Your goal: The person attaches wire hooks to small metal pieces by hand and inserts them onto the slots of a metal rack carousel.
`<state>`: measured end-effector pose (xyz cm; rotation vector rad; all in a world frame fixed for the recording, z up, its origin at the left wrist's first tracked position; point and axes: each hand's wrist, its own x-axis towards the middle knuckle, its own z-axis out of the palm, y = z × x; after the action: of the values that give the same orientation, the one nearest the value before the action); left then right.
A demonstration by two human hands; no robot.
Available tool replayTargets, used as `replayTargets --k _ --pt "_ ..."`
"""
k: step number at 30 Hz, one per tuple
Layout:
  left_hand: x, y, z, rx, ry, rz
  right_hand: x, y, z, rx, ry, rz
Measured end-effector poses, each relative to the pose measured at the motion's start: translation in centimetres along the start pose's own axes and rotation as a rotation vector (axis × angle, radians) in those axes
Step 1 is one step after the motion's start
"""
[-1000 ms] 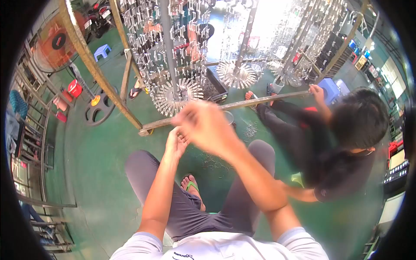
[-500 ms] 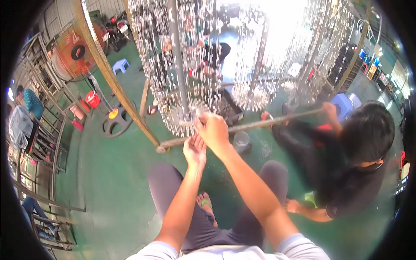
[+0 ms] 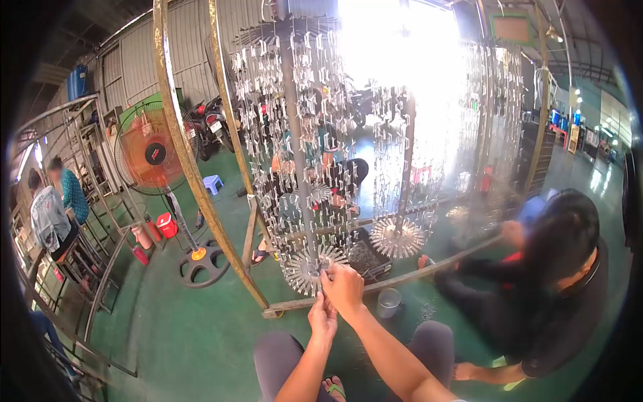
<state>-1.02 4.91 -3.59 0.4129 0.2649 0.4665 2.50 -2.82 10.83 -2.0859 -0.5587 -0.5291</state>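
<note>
Just in front of the lower ring (image 3: 305, 276) of a hanging rack, my right hand (image 3: 344, 288) is closed in a pinch at the ring's edge. What its fingertips hold is too small to make out. Below and touching it, my left hand (image 3: 323, 319) has its palm turned up and its fingers drawn together; any small thing in them is hidden. Strands of small shiny metal pieces (image 3: 264, 127) hang around the rack's central pole (image 3: 295, 134), above the ring with its radiating prongs.
A metal frame bar (image 3: 429, 268) runs beside my hands, with a clear plastic cup (image 3: 388, 303) near it. A second ring (image 3: 396, 238) hangs behind. At right crouches a co-worker in black (image 3: 529, 288). A standing fan (image 3: 155, 154) is at left.
My view has tilted upward, so the rack and both hands sit lower in the picture. My hands stay together at the ring's edge, the left fingers now closer together.
</note>
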Motion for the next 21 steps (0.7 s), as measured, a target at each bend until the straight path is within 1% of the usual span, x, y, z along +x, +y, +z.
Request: replayTargets --k 3,7,11,13,15,16,17,18,19,20,21 --pt "-0.5 -0.1 0.1 0.028 0.025 -0.006 0.0 0.0 -0.2 -0.053 0.038 -0.063" --pt "-0.6 -0.2 -0.3 0.032 0.052 -0.003 -0.3 0.0 0.1 -0.089 0.062 -0.071" --pt "-0.8 0.3 0.7 0.074 0.054 0.007 -0.3 0.1 0.1 -0.126 0.015 -0.037" --pt "-0.9 0.1 0.4 0.109 0.067 0.004 -0.2 0.1 0.4 -0.126 0.068 -0.067" --pt "0.6 -0.4 -1.7 0.152 0.020 0.005 -0.7 0.2 0.5 -0.125 0.083 -0.078" --pt "1.1 -0.6 -2.4 0.139 -0.038 -0.014 -1.0 0.2 0.7 -0.134 0.098 -0.066" --pt "0.8 -0.5 -2.4 0.165 -0.030 -0.009 -1.2 0.1 0.3 -0.122 0.036 -0.026" --pt "0.3 0.1 -1.2 0.122 0.002 -0.024 -1.3 0.0 0.0 -0.065 0.016 -0.012" --pt "0.2 0.3 -1.6 0.141 -0.003 -0.019 -1.8 0.2 -0.3 -0.039 0.023 -0.023" --pt "0.2 0.6 -2.5 0.183 -0.009 -0.021 -2.1 -0.3 -1.6 -0.024 -0.020 0.013" --pt "0.3 0.7 -3.2 0.223 -0.028 -0.015 -2.5 -0.3 -2.5 -0.028 -0.002 -0.017"
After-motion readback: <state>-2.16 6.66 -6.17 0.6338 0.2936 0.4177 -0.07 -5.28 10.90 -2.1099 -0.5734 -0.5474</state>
